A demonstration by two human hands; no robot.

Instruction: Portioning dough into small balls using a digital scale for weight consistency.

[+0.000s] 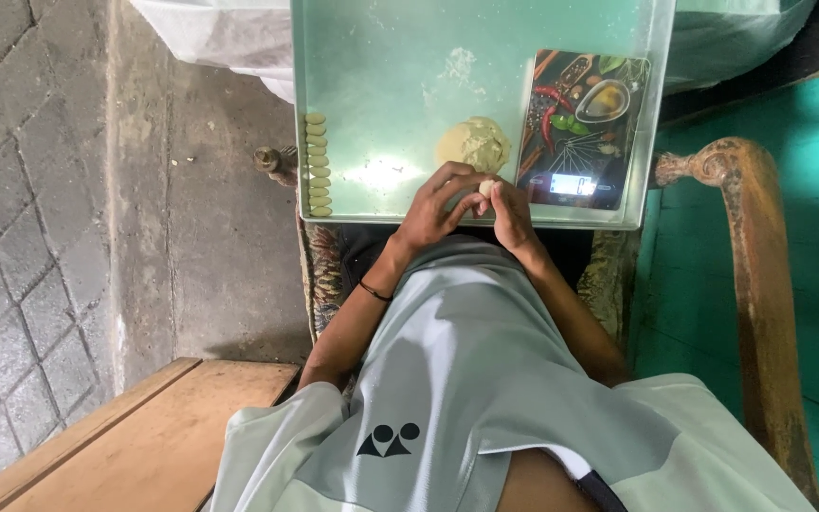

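— What is pinched between the fingers?

— A small pale lump of dough (486,188) is pressed between the curled fingertips of the left hand (436,210) and right hand (512,216), at the near edge of a shallow rectangular metal tray (381,76).

— What is seen around it?

— A larger mound of pale dough (474,144) lies just beyond. A flat kitchen scale with a spice picture (583,128) sits to the right; a column of small shaped dough pieces (318,165) is lined along the left wall.

Tray at top centre of the frame
In the tray (334,57): dough pieces (317,165) in a column at left, dough lump (473,143) centre, kitchen scale (582,128) at right.
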